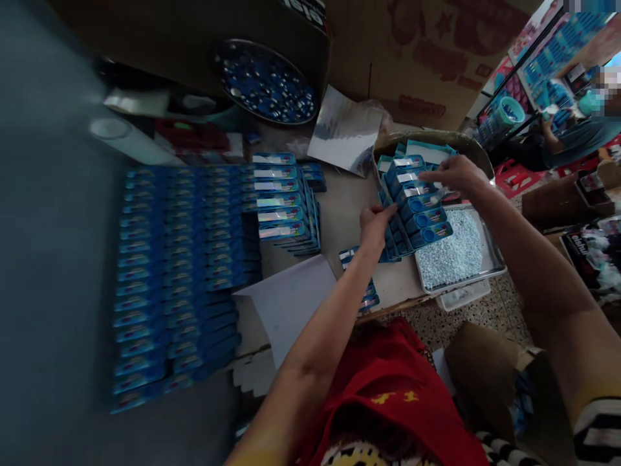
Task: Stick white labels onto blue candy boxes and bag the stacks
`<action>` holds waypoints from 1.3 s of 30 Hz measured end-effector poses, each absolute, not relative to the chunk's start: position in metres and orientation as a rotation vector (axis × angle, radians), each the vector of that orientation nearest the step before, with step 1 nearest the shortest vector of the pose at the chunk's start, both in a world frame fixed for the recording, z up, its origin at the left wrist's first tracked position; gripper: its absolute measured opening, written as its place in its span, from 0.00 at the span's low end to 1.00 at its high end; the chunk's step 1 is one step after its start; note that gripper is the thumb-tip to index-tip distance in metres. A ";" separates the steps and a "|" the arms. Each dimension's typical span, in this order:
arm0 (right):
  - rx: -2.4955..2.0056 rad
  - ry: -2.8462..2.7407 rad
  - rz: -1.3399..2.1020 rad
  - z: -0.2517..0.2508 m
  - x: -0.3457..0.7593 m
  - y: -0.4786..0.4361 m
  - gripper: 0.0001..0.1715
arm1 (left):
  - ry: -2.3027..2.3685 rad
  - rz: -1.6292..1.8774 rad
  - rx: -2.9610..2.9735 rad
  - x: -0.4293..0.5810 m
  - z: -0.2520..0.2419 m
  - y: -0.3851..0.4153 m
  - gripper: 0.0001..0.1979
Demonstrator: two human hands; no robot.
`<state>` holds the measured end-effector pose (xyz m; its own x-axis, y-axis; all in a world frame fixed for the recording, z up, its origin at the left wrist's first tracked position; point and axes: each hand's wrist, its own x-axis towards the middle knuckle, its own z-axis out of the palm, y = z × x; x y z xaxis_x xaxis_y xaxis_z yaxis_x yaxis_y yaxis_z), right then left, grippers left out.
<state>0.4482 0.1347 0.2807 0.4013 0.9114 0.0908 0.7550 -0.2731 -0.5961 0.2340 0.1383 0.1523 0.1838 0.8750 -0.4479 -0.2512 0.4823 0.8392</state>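
In the head view a row of small blue printed boxes [417, 202] stands tilted on the worktable, some topped with whitish strips and others with round blue recesses. My left hand [376, 226] is at the near left side of this row, with its thumb and fingers closed on the edge of a blue box. Above the right side of the row, my right hand [458, 176] has its fingertips pinched together by a whitish strip. Whatever is between those fingertips is too small to make out. Beside the row lies a clear tray [493, 262] of small pale beads [453, 249].
Many blue boxes [184, 259] fill the left side in rows, with another stack [279, 194] nearer the middle. A round pan [228, 45] of shiny blue pieces, a silvery sheet [344, 129] and a cardboard box [407, 58] are behind. Another person [577, 136] sits far right.
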 end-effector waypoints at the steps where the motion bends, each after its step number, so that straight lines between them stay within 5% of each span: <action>1: -2.095 -1.410 0.403 0.291 0.446 0.132 0.30 | 1.160 0.976 0.761 0.230 0.155 0.136 0.22; 5: -2.120 -1.260 0.645 0.335 0.419 0.122 0.30 | 1.035 1.221 1.108 0.218 0.195 0.126 0.17; 12: -2.000 -1.081 0.870 0.352 0.381 0.114 0.29 | 0.649 0.868 1.009 0.222 0.250 0.121 0.18; 16: -1.875 -1.130 0.992 0.349 0.389 0.098 0.20 | 0.704 0.907 1.006 0.208 0.250 0.121 0.18; 26: -1.920 -1.093 0.733 0.322 0.398 0.087 0.30 | 0.843 0.833 1.069 0.194 0.265 0.134 0.16; 39: -2.214 -1.286 0.606 0.276 0.411 0.099 0.30 | 0.948 0.769 0.965 0.204 0.217 0.129 0.14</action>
